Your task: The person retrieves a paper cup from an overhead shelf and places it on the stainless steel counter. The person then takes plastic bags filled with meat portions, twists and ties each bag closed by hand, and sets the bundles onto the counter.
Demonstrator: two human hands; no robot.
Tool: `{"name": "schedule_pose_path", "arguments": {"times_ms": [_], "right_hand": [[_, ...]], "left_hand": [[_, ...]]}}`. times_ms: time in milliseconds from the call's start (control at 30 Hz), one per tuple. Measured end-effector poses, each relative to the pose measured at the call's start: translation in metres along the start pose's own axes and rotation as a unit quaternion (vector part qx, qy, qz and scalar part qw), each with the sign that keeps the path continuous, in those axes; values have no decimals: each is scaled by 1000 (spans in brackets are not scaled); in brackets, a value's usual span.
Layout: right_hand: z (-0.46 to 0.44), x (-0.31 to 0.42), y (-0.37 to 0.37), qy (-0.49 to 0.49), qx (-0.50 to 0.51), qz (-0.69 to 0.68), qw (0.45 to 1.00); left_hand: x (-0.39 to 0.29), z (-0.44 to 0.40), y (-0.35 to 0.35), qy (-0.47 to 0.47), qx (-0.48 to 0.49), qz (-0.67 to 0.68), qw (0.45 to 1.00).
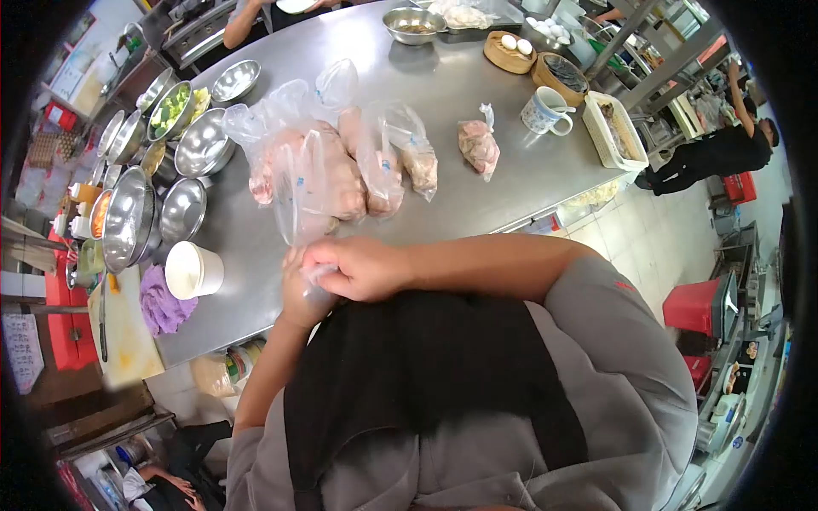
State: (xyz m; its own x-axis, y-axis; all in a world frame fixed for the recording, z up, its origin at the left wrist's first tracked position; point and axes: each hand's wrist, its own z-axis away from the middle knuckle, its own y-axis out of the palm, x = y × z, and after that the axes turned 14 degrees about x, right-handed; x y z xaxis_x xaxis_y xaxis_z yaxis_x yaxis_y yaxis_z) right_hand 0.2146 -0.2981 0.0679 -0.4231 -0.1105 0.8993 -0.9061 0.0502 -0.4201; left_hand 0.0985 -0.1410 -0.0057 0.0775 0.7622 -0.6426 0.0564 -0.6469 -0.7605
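Observation:
My two hands meet at the table's near edge, just below the bagged raw meat. My right hand [362, 268] is closed in a fist, with a crumpled piece of clear plastic bag [320, 274] at its fingers. Against it is my left hand [298, 288], its fingers mostly hidden behind the right; what it grips cannot be made out. Beyond them lie several clear bags of pale pink meat [345, 187]. One empty-looking upper part of a bag [298, 192] reaches down close to my hands. A smaller knotted meat bag [479, 149] lies apart to the right.
Steel bowls [183, 209] crowd the left side, beside a white tub [193, 271], a purple cloth [164, 300] and a cutting board [128, 336] with a knife. A mug [543, 112], a bamboo steamer [509, 58] and a white basket [607, 140] stand right. Other people are nearby.

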Motion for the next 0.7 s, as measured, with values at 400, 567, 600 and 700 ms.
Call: {"name": "schedule_pose_path", "arguments": {"times_ms": [400, 567, 600, 700], "right_hand": [[89, 8, -91, 85, -213, -498, 836], [127, 10, -119, 46, -184, -511, 839], [131, 8, -122, 46, -171, -507, 844], [142, 2, -134, 33, -141, -439, 887]], "left_hand": [[-152, -56, 3, 37, -117, -84, 989], [-197, -66, 26, 52, -121, -89, 987], [-201, -67, 29, 29, -104, -55, 993], [-200, -69, 39, -50, -88, 77, 992]]}}
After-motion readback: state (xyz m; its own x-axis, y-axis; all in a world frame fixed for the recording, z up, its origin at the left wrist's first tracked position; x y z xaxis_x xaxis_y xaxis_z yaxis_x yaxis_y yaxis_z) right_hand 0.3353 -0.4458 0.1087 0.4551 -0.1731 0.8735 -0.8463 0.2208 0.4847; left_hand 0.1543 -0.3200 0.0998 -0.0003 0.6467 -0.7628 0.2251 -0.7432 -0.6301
